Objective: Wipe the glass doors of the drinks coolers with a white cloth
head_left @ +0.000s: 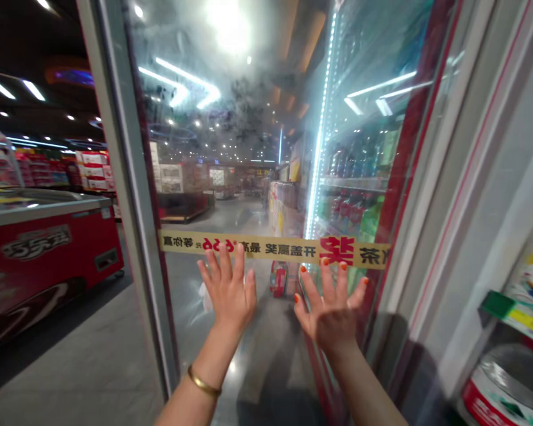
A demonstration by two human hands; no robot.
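Observation:
A tall glass door (249, 213) with a pale metal frame fills the middle of the view. A yellow strip (288, 251) with mirrored red and black lettering runs across the glass. My left hand (230, 293), with a gold bangle (203, 381) at its wrist, lies flat towards the glass, fingertips at the strip. To its right, my right hand (333, 313) has its fingers spread towards the glass, tips near the strip's large red character. Both hands appear to rest on the pane, though contact is hard to confirm. Neither holds anything.
A red chest freezer (48, 254) stands on the left. Through the glass show a lit LED strip (322, 130), shelved bottles (373, 216) and stacked goods. Close on the right are a shelf edge (515, 319) and a red-and-white container (506, 384).

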